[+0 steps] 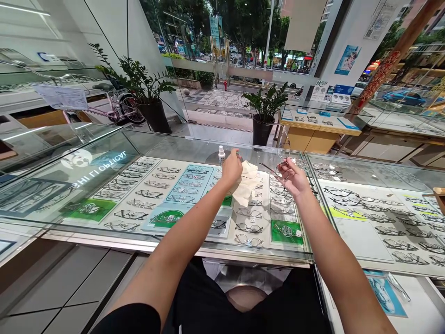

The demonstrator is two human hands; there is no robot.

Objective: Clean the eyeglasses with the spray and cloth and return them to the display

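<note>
My left hand [232,168] is closed above the glass counter, with a cream cleaning cloth [246,184] at its fingers. The fingertips are partly hidden behind the hand. Just beyond this hand is a small white spray bottle [221,153], its lower part covered by the hand. To the right, my right hand [295,177] is raised and pinches a pair of eyeglasses [278,170]. One dark temple of the glasses points left toward the cloth.
The glass display counter [205,248] holds rows of eyeglasses under its top, some on green cards [285,232]. A second glass case [365,236] adjoins on the right. Potted plants [263,113] stand beyond the counter, before the glass doors. A round stool [246,297] shows below.
</note>
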